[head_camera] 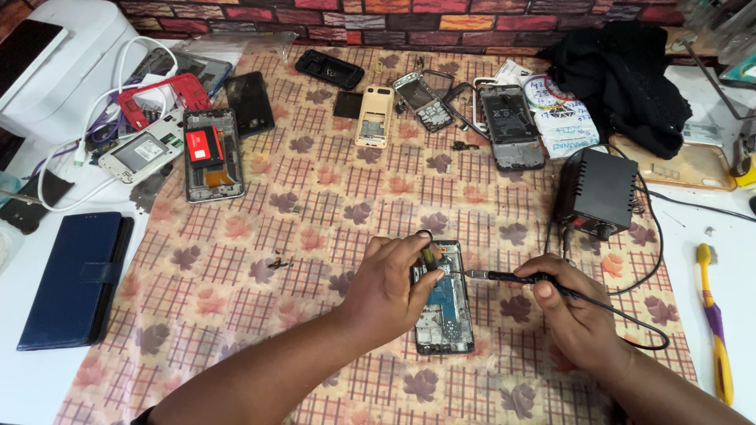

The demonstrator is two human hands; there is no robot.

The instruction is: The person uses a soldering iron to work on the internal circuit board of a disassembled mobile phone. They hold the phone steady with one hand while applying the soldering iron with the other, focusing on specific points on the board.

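Note:
An opened phone (447,315) with its back off lies on the patterned cloth (315,205), its blue board exposed. My left hand (390,287) rests over the phone's left edge and pinches a small dark-tipped tool (428,253) against the board. My right hand (571,311) grips a black soldering iron (516,277) like a pen, its metal tip pointing left onto the phone's upper part. The iron's cable runs back to a black power unit (598,191).
Several dismantled phones (211,153) and parts lie across the cloth's far side. A dark blue wallet case (75,275) sits at left, a white box (55,63) at back left, black fabric (622,75) at back right, and a yellow-purple toothbrush (715,323) at right.

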